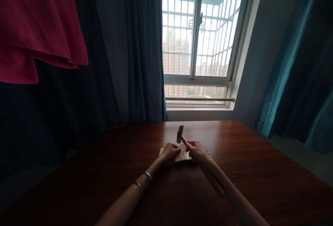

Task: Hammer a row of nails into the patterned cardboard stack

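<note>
My right hand is wrapped round the handle of a hammer. The hammer's head is raised above the far side of a pale board, and its long wooden handle runs back under my right forearm. Dotted with small holes, the board lies on the table between my hands. Several thin upright pins show at its far side, partly hidden by my fingers. My left hand rests at the board's left part with fingers closed; what they pinch is too small to make out. Something pink shows behind my right hand.
The board lies on a dark reddish-brown wooden table. Past its far edge is a barred window, flanked by blue curtains. A pink cloth hangs at the upper left.
</note>
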Tool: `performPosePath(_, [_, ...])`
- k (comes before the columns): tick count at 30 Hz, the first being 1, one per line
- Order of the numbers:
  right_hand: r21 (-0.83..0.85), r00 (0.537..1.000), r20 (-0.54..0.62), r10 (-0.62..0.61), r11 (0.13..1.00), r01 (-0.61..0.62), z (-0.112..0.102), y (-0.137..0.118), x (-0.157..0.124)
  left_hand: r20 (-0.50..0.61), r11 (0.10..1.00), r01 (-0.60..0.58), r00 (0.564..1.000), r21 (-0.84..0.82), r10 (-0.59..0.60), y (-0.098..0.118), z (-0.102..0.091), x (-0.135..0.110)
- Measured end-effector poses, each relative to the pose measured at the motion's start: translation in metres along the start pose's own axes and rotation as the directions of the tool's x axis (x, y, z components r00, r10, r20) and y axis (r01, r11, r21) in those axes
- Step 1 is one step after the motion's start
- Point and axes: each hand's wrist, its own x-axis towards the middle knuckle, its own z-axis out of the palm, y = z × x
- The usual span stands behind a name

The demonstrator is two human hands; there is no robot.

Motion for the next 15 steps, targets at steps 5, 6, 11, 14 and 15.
performPosePath(5, [0.003, 1.000, -0.001, 0.019, 1.000, -0.019, 0.001, 0.003, 0.000, 0.007, 1.000, -0.018, 1.000, -0.017, 0.018, 0.002, -0.001, -0.001])
performPosePath(6, [0.010, 1.000, -0.002, 0.010, 1.000, -0.010, 0.000, 0.003, -0.001, 0.014, 1.000, -0.023, 1.000, -0.018, 0.023, 0.003, -0.002, -0.002])
performPosePath(11, [0.066, 0.998, -0.040, -0.057, 0.996, 0.060, -0.005, -0.003, -0.005, 0.090, 0.999, -0.054, 0.994, 0.001, 0.054, 0.008, -0.009, -0.007])
performPosePath(14, [0.089, 0.997, -0.053, -0.052, 0.994, 0.056, -0.009, -0.007, -0.009, 0.108, 0.997, -0.069, 0.992, 0.018, 0.067, 0.010, -0.016, -0.010])
performPosePath(15, [0.095, 0.997, -0.054, -0.047, 0.994, 0.052, -0.010, -0.008, -0.010, 0.114, 0.998, -0.068, 0.991, 0.016, 0.065, 0.010, -0.019, -0.011])
